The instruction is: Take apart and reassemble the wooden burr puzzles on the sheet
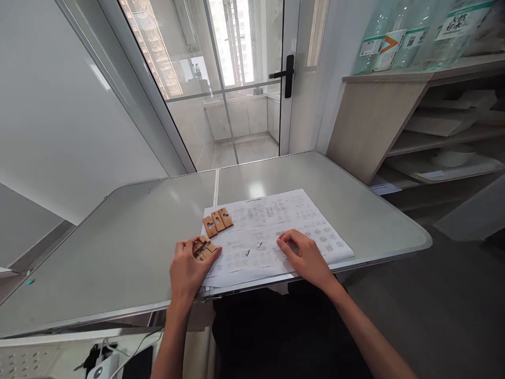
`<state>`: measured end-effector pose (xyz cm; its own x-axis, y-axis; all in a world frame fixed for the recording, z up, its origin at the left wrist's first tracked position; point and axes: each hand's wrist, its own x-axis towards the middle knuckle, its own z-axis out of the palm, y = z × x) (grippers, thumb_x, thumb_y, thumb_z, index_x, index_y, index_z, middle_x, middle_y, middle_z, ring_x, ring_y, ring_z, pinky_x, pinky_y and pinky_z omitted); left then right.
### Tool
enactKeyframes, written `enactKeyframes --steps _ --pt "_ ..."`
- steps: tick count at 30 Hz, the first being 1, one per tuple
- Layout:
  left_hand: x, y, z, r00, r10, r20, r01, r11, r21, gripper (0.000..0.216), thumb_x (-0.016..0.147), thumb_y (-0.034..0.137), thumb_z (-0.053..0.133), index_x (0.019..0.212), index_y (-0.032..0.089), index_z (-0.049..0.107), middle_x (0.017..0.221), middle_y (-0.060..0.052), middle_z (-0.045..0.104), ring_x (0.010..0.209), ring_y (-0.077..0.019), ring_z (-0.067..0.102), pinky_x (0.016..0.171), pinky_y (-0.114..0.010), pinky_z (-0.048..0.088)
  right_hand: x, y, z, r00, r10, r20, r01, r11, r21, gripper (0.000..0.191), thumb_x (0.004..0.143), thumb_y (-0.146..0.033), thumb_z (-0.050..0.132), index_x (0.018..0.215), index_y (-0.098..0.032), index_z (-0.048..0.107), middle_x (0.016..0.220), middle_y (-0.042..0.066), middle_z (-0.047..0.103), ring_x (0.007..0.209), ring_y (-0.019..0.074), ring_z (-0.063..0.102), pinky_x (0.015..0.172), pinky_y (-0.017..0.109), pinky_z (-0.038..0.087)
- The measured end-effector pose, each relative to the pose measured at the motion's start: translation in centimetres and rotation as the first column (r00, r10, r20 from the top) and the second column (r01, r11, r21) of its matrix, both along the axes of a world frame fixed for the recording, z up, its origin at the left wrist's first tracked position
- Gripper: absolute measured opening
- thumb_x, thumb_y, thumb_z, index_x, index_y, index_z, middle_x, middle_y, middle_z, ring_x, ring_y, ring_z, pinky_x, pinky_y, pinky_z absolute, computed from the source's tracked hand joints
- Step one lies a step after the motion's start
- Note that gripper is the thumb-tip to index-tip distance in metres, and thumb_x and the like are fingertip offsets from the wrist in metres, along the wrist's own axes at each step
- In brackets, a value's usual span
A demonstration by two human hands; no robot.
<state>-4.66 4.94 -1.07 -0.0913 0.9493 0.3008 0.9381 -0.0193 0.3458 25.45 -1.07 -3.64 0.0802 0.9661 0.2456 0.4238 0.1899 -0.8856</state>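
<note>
My left hand is closed around a small group of notched wooden puzzle pieces, thumb on the near side and fingers on the far side. These pieces sit at the left edge of a printed paper sheet, and the hand covers part of them. Just beyond, three flat wooden pieces with cut-out slots lie side by side on the sheet's left corner. My right hand rests on the sheet's right half, its thumb and fingertips brought together with nothing visible in them.
The grey table spans the view, with a seam running across it. A glass door with a black handle stands behind. At right, a wooden shelf bears plastic bottles. Below the left front edge are cables and a white device.
</note>
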Motion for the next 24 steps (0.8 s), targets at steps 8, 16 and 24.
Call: enactKeyframes --steps 8,16,24 --pt "0.5 1.6 0.0 0.993 0.096 -0.073 -0.102 0.991 -0.083 0.071 0.083 0.074 0.061 0.131 0.021 0.065 0.126 -0.013 0.062 0.097 -0.0323 0.071 0.08 -0.043 0.056 0.0 0.2 -0.4 1.0 0.0 0.021 -0.001 1.0 0.016 0.029 0.102 -0.046 0.052 0.085 -0.025 0.06 0.102 0.006 0.074 0.088 0.0238 0.066 0.073 0.036 0.051" --pt "-0.5 0.7 0.2 0.956 -0.02 0.291 0.028 0.999 -0.026 0.08 0.076 0.07 0.069 0.138 0.02 0.058 0.128 -0.012 0.058 0.076 -0.0201 0.066 0.081 -0.041 0.057 0.1 0.2 -0.5 1.0 0.0 0.018 0.0 1.0 0.013 0.029 0.102 -0.047 0.052 0.085 -0.025 0.061 0.1 0.007 0.074 0.088 0.0247 0.067 0.074 0.037 0.053" --pt "-1.3 -1.0 1.0 0.723 0.058 0.688 -0.006 0.997 -0.078 0.037 0.08 0.055 0.064 0.088 0.02 0.053 0.071 0.006 0.046 0.053 -0.009 0.034 0.049 -0.02 0.03 -0.1 0.1 -0.2 1.0 0.008 0.016 -0.009 1.0 0.013 0.03 0.102 -0.047 0.052 0.083 -0.025 0.06 0.1 0.006 0.073 0.084 0.0238 0.065 0.065 0.035 0.048"
